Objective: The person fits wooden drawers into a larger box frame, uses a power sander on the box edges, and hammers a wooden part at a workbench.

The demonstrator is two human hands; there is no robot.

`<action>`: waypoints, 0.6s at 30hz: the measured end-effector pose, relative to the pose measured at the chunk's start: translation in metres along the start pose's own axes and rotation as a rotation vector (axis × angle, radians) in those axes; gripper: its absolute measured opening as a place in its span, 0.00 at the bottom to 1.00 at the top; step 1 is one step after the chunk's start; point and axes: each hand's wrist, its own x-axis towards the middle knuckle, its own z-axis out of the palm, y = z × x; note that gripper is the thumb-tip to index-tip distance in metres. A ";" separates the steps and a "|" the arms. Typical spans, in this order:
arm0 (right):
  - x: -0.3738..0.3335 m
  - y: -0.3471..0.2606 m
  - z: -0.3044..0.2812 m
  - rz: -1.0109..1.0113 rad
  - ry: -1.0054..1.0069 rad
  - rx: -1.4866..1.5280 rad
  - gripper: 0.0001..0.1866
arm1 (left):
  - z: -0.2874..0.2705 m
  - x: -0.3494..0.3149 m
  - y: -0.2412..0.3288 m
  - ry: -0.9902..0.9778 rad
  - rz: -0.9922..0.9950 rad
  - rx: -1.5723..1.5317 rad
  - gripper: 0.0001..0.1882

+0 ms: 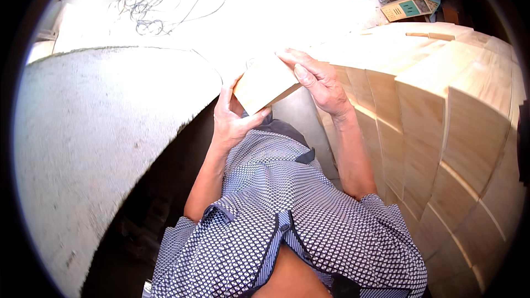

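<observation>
A pale grey, frayed-edged worktop (83, 143) curves along the left, opposite a high stack of light-brown, rectangular wooden pieces (419, 132) that leaves little elbow room on the right. Beyond lies a loose tangle of thin dark wire (146, 0), a possible snag. Between worktop and stack, in mid-air, a pale, box-shaped wooden block (265, 83) looks stiff and fairly light, best taken by opposite sides, clear of its sharp corners. The left hand (233, 121) grasps its left side and near corner; the right hand (324, 85) lies along its right edge, fingers nearly straight, whether gripping impossible to tell
</observation>
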 end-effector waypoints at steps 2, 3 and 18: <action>0.009 -0.006 0.008 -0.058 -0.064 -0.038 0.18 | -0.007 0.002 -0.003 0.033 0.004 0.015 0.51; 0.021 -0.004 0.005 -0.070 -0.091 -0.016 0.18 | -0.005 0.011 -0.003 0.080 -0.022 -0.055 0.52; 0.079 -0.033 0.033 -0.335 -0.336 -0.240 0.19 | -0.026 0.012 -0.035 0.215 0.192 -0.328 0.50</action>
